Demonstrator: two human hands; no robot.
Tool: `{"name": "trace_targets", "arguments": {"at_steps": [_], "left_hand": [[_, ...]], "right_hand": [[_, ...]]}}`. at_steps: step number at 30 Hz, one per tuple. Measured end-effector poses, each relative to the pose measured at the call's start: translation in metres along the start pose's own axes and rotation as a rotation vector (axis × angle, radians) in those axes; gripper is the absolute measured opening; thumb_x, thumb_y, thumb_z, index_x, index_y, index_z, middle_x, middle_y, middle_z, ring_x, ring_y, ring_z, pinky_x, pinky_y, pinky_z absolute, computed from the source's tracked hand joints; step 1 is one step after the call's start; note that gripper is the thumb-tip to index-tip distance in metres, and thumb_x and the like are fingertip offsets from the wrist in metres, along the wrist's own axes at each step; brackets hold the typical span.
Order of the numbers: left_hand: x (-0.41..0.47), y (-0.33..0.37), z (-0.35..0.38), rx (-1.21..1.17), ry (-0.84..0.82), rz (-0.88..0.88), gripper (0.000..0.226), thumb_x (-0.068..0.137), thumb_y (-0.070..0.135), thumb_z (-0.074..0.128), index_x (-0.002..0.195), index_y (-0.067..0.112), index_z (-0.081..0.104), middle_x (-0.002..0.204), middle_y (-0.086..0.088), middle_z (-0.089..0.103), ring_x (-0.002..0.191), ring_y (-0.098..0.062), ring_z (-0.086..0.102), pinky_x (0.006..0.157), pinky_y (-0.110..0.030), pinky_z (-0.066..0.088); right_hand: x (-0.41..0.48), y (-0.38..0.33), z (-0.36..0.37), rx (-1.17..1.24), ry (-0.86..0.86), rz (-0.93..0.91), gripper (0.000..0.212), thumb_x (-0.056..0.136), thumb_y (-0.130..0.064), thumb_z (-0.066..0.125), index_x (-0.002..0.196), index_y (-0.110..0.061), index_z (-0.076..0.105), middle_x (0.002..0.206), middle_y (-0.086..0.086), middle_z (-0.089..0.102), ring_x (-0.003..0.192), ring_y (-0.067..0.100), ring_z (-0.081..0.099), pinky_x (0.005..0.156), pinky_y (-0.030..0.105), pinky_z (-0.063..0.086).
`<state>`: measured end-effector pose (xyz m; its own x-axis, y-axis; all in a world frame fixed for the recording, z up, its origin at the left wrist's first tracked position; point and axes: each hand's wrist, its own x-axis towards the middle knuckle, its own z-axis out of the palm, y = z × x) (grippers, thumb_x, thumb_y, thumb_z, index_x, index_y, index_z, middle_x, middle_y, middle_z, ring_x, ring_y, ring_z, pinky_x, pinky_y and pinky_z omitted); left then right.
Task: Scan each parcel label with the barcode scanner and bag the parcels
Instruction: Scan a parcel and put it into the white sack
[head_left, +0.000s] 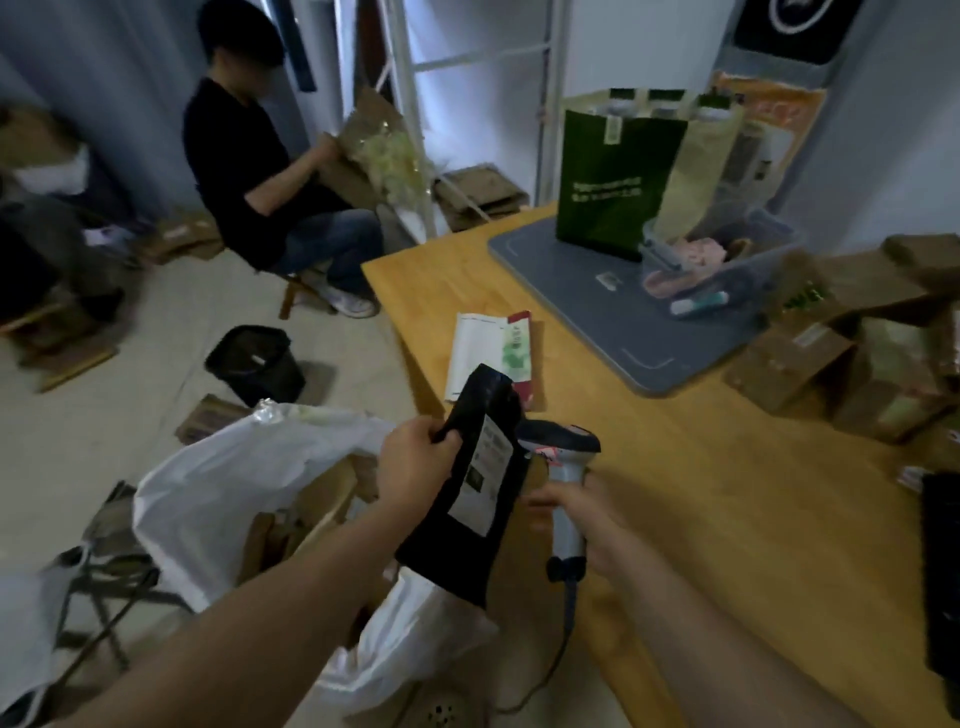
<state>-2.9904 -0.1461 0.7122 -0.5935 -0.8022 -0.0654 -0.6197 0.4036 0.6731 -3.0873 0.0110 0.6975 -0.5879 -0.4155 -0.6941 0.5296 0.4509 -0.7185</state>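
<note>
Black parcel (467, 525) with white label (485, 467), print too blurred to read, top edge pinched by fingers of left hand (410, 462), above white bag (234, 483) beside desk (727, 493), fingers of right hand (589, 525) clamped round scanner (563, 447) handle, head partly hidden behind parcel

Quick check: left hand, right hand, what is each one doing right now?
Left hand: closed, gripping the black parcel near its upper end.
Right hand: closed round the handle of the barcode scanner.
</note>
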Motion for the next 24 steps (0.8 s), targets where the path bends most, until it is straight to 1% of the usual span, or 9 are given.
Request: {"name": "trace_targets", "arguments": {"at_steps": [3, 5, 8, 11, 14, 16, 18, 21, 24], "left_hand": [[0.007, -0.038, -0.04, 0.05, 0.079, -0.044, 0.02, 0.09, 0.025, 0.058, 0.079, 0.01, 0.065, 0.067, -0.004, 0.065, 0.061, -0.019, 0.063, 0.053, -0.029, 0.047], [0.013, -0.067, -0.064, 0.082, 0.115, -0.076, 0.018, 0.091, 0.025, 0.057, 0.08, 0.014, 0.065, 0.067, -0.001, 0.063, 0.063, -0.016, 0.062, 0.054, -0.024, 0.041], [0.028, -0.111, -0.095, 0.101, 0.145, -0.155, 0.021, 0.094, 0.023, 0.055, 0.084, 0.008, 0.065, 0.076, -0.007, 0.066, 0.074, -0.026, 0.065, 0.066, -0.032, 0.047], [0.043, -0.147, -0.111, 0.22, 0.111, -0.232, 0.02, 0.094, 0.019, 0.052, 0.088, 0.004, 0.065, 0.085, -0.014, 0.066, 0.085, -0.033, 0.063, 0.071, -0.035, 0.045], [0.047, -0.153, -0.095, 0.304, -0.035, -0.243, 0.015, 0.09, 0.022, 0.056, 0.082, 0.012, 0.063, 0.087, -0.01, 0.068, 0.088, -0.031, 0.065, 0.073, -0.034, 0.051], [0.049, -0.143, -0.072, 0.304, -0.137, -0.198, 0.014, 0.091, 0.025, 0.055, 0.084, 0.016, 0.063, 0.094, -0.007, 0.069, 0.092, -0.029, 0.065, 0.074, -0.032, 0.051], [0.057, -0.122, -0.046, 0.286, -0.205, -0.124, 0.02, 0.093, 0.023, 0.053, 0.102, 0.011, 0.067, 0.105, -0.01, 0.068, 0.099, -0.029, 0.063, 0.08, -0.032, 0.049], [0.065, -0.076, -0.006, 0.285, -0.307, 0.081, 0.029, 0.096, 0.024, 0.05, 0.116, 0.008, 0.063, 0.118, -0.01, 0.064, 0.108, -0.025, 0.059, 0.087, -0.03, 0.045], [0.066, -0.021, 0.036, 0.264, -0.377, 0.234, 0.032, 0.096, 0.027, 0.052, 0.124, 0.016, 0.061, 0.126, -0.003, 0.061, 0.113, -0.021, 0.058, 0.093, -0.031, 0.047]], "right_hand": [[-0.004, -0.011, 0.044, -0.085, -0.069, -0.002, 0.007, 0.085, 0.004, 0.065, 0.09, 0.005, 0.06, 0.082, 0.021, 0.063, 0.059, 0.023, 0.059, 0.057, 0.033, 0.053], [-0.005, -0.014, 0.066, -0.106, -0.068, -0.033, 0.007, 0.082, 0.008, 0.063, 0.088, 0.007, 0.059, 0.075, 0.023, 0.062, 0.052, 0.023, 0.06, 0.051, 0.032, 0.053], [-0.003, -0.016, 0.092, -0.113, -0.083, -0.04, 0.005, 0.083, 0.009, 0.059, 0.08, 0.005, 0.059, 0.064, 0.019, 0.06, 0.039, 0.016, 0.058, 0.041, 0.023, 0.048], [0.0, -0.017, 0.108, -0.11, -0.077, -0.049, 0.007, 0.082, 0.007, 0.061, 0.077, 0.004, 0.059, 0.063, 0.017, 0.06, 0.045, 0.018, 0.059, 0.042, 0.024, 0.05], [0.007, -0.023, 0.113, -0.071, -0.053, 0.003, 0.016, 0.086, 0.004, 0.06, 0.071, 0.002, 0.057, 0.062, 0.015, 0.058, 0.051, 0.021, 0.058, 0.045, 0.026, 0.051], [0.009, -0.028, 0.11, -0.023, -0.059, 0.101, 0.026, 0.09, 0.004, 0.055, 0.065, 0.0, 0.054, 0.059, 0.013, 0.054, 0.053, 0.021, 0.054, 0.051, 0.028, 0.05], [0.012, -0.029, 0.097, 0.095, -0.022, 0.119, 0.026, 0.09, 0.001, 0.056, 0.065, -0.001, 0.055, 0.055, 0.012, 0.056, 0.048, 0.02, 0.056, 0.05, 0.029, 0.051], [0.011, -0.023, 0.063, 0.276, 0.118, 0.093, 0.021, 0.089, -0.005, 0.061, 0.07, 0.002, 0.058, 0.057, 0.013, 0.061, 0.049, 0.023, 0.059, 0.051, 0.032, 0.053], [0.002, -0.016, 0.019, 0.399, 0.252, 0.081, 0.022, 0.089, -0.005, 0.063, 0.069, 0.003, 0.06, 0.061, 0.016, 0.061, 0.054, 0.027, 0.058, 0.058, 0.036, 0.051]]}}
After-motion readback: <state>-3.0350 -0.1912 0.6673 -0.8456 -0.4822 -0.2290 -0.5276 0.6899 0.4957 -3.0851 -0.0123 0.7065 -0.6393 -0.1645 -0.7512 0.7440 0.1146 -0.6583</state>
